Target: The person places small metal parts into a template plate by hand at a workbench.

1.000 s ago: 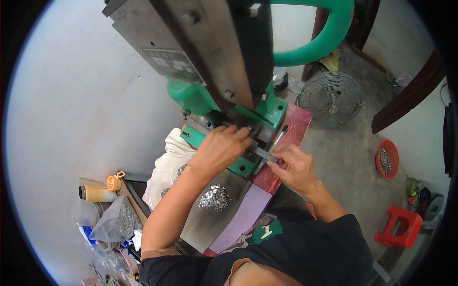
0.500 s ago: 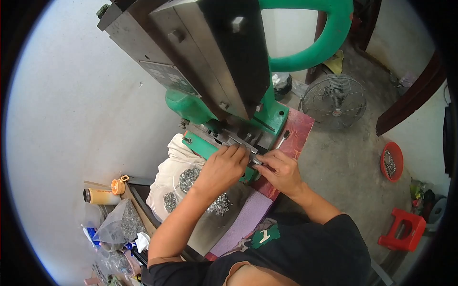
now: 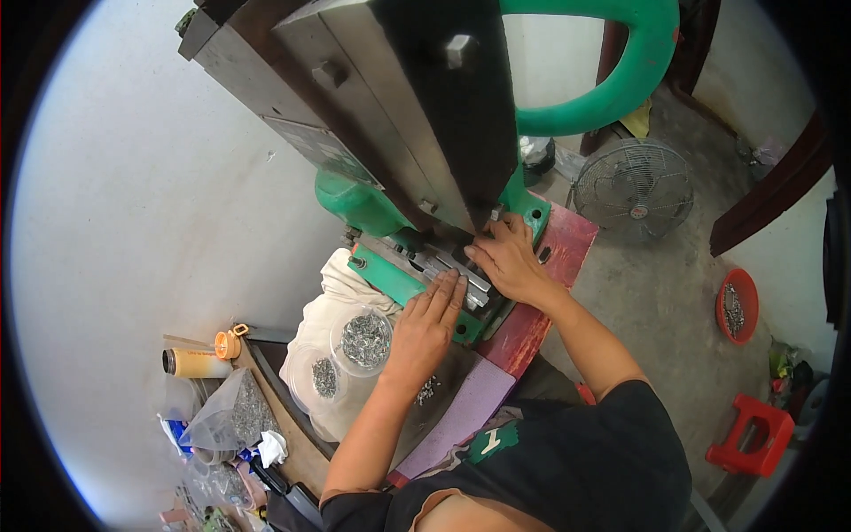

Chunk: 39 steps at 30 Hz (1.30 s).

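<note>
My left hand lies flat, fingers straight and together, with its tips on the grey metal bars of the die on the green press bed. My right hand rests on the far right of the die, just below the dark grey ram. Its fingers are curled down onto the metal. What is under them is hidden. A clear bowl of small metal pieces sits on a white cloth, left of my left wrist.
A second small dish of metal bits, a plastic bag of parts and an orange-capped bottle lie at the lower left. A purple and red board edges the bench. On the floor to the right stand a fan, a red bowl and a red stool.
Both hands have moved further in under the ram. The thin metal strip seen between them earlier is out of sight. My left hand has flattened onto the die.
</note>
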{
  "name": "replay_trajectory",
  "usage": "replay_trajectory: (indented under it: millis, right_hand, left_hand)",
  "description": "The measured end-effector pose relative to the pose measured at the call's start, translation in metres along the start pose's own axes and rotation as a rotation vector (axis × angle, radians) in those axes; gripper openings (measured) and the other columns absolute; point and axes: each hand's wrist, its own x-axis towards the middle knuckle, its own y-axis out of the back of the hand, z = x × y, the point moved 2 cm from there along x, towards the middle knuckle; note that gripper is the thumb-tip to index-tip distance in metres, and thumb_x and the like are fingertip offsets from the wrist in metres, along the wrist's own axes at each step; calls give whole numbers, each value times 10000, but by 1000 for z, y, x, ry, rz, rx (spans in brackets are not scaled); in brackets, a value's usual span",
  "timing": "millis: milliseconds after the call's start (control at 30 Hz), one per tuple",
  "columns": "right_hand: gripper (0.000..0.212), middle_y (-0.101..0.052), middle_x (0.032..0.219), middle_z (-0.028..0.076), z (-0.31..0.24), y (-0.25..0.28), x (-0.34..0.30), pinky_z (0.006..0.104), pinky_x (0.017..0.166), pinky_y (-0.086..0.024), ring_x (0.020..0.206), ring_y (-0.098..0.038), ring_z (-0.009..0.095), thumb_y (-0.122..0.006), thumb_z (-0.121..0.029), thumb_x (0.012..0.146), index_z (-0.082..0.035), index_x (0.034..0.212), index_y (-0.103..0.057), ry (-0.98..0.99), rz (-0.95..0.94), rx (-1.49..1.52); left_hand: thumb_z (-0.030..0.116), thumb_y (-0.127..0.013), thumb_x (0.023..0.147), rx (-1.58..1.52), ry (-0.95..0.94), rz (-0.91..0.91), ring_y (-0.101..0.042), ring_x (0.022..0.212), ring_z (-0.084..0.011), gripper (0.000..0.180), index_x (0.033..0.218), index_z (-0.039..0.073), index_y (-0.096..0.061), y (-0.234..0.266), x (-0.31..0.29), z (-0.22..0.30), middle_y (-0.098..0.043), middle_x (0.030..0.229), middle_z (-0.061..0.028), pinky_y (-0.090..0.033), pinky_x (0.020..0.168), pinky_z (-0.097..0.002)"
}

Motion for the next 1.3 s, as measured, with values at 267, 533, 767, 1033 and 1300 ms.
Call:
replay_trajectory:
  millis: [267,533,767,1033,1300]
  right_hand:
    - [279,-630,1047,95,-8,-5,5,467,951,-349,1104,-467,334,-640,-310,920,-46,905,-729,-65,41,7]
    - [281,-631,1050,108,8,9,11,411,975,-351,1074,-507,300,-561,-291,983,-42,1016,-688,-109,293,314]
    - [461,-425,1405,136,36,91,28,371,1008,-355,1206,-459,237,-493,-263,1021,11,1383,-410,2,1036,166]
    - [501,-619,982,166,34,185,120,350,702,-547,743,-621,209,-483,-412,1039,22,1286,-432,227,873,609]
    - [526,-595,760,88,-11,254,150,312,587,-536,634,-597,151,-579,-502,973,1,1116,-523,-7,699,327]
  left_hand:
    - [55,-545,844,-53,60,56,-531,1311,-275,548,1390,19,-521,-11,-8,4,-519,1439,-130,-477,969,-368]
    - [45,-766,736,-451,300,271,-478,1330,-376,793,1450,3,-423,-20,-23,1,-454,1466,-219,-418,1071,-418]
    - [136,-851,652,-680,553,211,-355,1394,-387,1047,1521,46,-273,-38,-23,-5,-328,1526,-212,-361,1111,-466]
    - [174,-846,618,-663,548,300,-366,1374,-399,986,1440,20,-326,-49,-21,0,-340,1503,-240,-316,1138,-474]
    - [215,-851,539,-589,636,369,-431,1278,-390,933,1323,-28,-408,-46,-6,1,-429,1401,-206,-374,1061,-463]
